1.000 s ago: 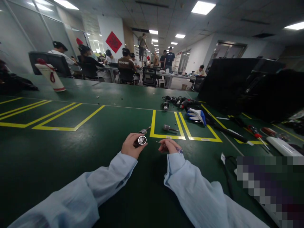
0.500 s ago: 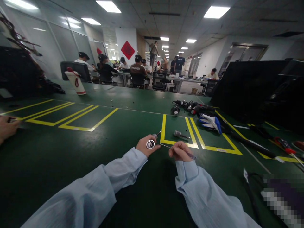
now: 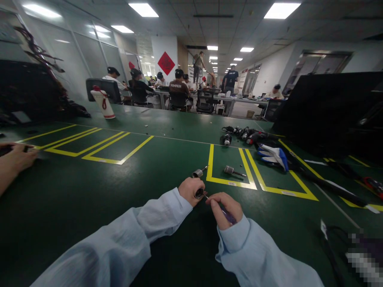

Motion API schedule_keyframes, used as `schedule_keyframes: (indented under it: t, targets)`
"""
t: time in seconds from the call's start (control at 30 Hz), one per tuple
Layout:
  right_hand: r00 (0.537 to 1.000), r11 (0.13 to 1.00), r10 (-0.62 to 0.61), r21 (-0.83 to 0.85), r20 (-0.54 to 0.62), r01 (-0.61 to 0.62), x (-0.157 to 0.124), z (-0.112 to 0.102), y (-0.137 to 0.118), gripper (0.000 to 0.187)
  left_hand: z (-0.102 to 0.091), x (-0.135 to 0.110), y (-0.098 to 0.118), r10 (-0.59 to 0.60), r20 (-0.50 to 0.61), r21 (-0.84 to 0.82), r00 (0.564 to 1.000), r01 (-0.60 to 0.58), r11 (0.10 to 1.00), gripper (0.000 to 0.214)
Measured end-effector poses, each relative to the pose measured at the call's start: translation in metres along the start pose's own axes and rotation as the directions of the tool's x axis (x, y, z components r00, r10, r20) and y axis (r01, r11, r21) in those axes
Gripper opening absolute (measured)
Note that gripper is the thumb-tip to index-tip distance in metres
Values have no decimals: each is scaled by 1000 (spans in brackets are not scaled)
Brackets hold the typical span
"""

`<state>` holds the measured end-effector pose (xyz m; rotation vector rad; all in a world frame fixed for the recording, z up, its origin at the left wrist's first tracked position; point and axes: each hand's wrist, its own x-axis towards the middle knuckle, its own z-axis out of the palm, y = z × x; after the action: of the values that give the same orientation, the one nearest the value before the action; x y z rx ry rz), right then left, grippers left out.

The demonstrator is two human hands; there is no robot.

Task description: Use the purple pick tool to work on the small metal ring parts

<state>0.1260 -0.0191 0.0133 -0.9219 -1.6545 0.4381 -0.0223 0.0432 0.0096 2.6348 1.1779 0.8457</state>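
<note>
My left hand (image 3: 190, 190) is closed around a small metal cylinder (image 3: 199, 193), its round, dark end facing back and to the right. Pinched in my right hand (image 3: 225, 207) is a slim screwdriver (image 3: 229, 215) with a translucent purple handle. Its thin shaft points left to the cylinder's round end; whether the tip is inside or only at the rim I cannot tell. Just beyond my left hand lies a metal socket-like piece (image 3: 198, 173) with a thin shank. A similar piece (image 3: 229, 170) rests inside a yellow taped outline on the green table (image 3: 167, 175).
Black tools with cables (image 3: 239, 134) and a white-and-blue glove (image 3: 273, 154) lie to the right. A black cable (image 3: 330, 249) is at the near right. Another person's hand (image 3: 20, 156) works at the left edge. A white cup-shaped container (image 3: 103, 104) stands farther back.
The screwdriver's tip, apart from the cylinder before, has come to its round end. My left hand has tilted the cylinder and drawn it nearer. The view has shifted slightly.
</note>
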Motion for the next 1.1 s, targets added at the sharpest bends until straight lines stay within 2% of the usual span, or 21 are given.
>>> schedule_keyframes:
  t: [0.07,0.13,0.17,0.23,0.3,0.33,0.4,0.53,0.6,0.67,0.7,0.83,0.9,0.97,1.1]
  targets:
    - [996,995,90,47,11,-91,1,-1,0,15,-1,-1,2,13,-6,2,1000,-13,1000,14]
    - [963,940,265,210,44,-268,2,-1,4,16,-2,-1,3,13,-15,-14,1000,-14,1000,13]
    - [932,874,354,327,77,-359,3,-1,7,16,-3,-1,3,11,-19,-33,1000,-12,999,13]
    - [868,689,469,545,167,-477,4,-1,14,14,-3,-1,3,2,-30,-84,1000,-5,996,13]
    - [831,540,503,664,238,-518,5,0,20,12,-3,-1,3,-21,-43,-134,999,15,991,14]
    - [826,506,504,688,253,-520,5,1,22,11,-4,-1,4,-39,-51,-147,998,31,989,14]
    - [842,530,487,687,233,-497,4,1,21,12,-4,-1,4,-69,-65,-146,995,59,988,14]
    - [912,789,398,471,98,-394,1,0,11,17,-4,-2,2,-33,-78,-55,996,28,998,13]
    - [929,858,364,361,74,-365,1,0,6,19,-3,-2,1,8,-76,-9,997,-8,1000,13]
    - [926,850,367,370,94,-374,1,0,6,19,-3,-3,1,12,-98,-1,995,-12,1000,14]
    - [917,819,382,418,115,-393,1,1,7,18,-3,-3,2,2,-115,-17,993,-4,1000,15]
    - [853,551,457,674,252,-493,3,3,17,16,-2,-4,4,-38,-147,-140,988,17,990,16]
    - [836,453,461,731,298,-510,4,3,19,16,-2,-4,4,-49,-142,-167,989,25,986,16]
    - [847,473,451,730,281,-493,4,3,19,16,-1,-3,4,-58,-140,-157,988,35,987,16]
    - [906,738,402,538,133,-406,1,1,12,18,1,-4,0,-5,-141,-47,990,-2,999,14]
